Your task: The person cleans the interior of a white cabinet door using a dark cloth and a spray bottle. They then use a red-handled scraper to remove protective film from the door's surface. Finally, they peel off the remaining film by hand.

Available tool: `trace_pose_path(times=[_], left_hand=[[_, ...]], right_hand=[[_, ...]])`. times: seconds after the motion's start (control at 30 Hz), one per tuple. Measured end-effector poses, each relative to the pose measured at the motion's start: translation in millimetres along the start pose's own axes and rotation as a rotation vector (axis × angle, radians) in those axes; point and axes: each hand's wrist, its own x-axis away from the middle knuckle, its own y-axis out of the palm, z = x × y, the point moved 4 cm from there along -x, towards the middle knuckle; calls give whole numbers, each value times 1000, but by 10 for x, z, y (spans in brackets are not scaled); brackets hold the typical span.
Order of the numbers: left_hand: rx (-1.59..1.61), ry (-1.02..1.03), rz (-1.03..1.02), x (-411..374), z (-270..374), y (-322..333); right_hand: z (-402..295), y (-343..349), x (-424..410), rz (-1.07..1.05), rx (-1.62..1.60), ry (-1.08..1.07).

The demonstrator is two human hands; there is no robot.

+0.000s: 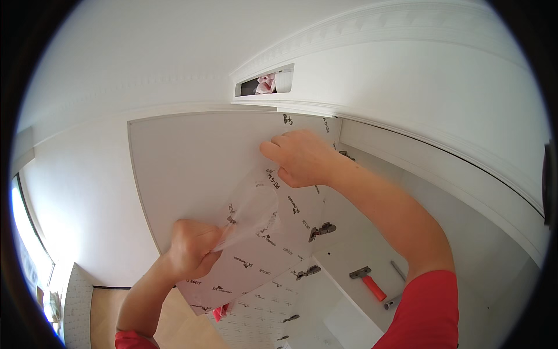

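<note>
A white cabinet door (187,161) stands open before me, its lower and right parts covered by clear protective film (253,209) with printed writing. The film is loose and wrinkled between my hands, and the upper left of the door is bare. My left hand (194,248) grips a bunched part of the film in a fist, low on the door. Higher up, at the door's right side, my right hand (303,159) has its fingers curled on the film's upper part. Dark concealed hinges (322,231) sit along the door's right edge.
A red-handled scraper (372,285) and a grey metal rod (397,269) lie on the cabinet shelf (340,266). Pinkish cloth (266,83) shows in a ceiling-level opening. Below are a film-covered door (261,314) and a wooden floor (183,325). A window (30,240) is at left.
</note>
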Motion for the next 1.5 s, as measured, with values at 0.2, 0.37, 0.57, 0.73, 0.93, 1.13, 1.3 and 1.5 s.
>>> trace_pose_path(times=[0.2,0.37,0.57,0.73,0.93,1.13,1.3,1.5], left_hand=[[43,43,-21,38,-62,13],[146,61,-109,19,-36,-14],[203,69,-192,17,-54,58],[290,33,-284,33,-105,53],[566,-41,-380,115,-208,106],[701,-201,-501,150,-250,206],[626,-201,-480,76,-80,186],[58,-54,-434,-14,397,282]], right_hand=[[-141,68,122,-36,44,181],[-387,-45,284,-108,152,144],[-291,3,302,342,210,-141],[-140,118,307,38,60,-68],[-309,264,783,-127,-361,191],[139,-52,986,101,-1431,838],[374,-1,560,381,-893,925],[116,270,42,668,70,698]])
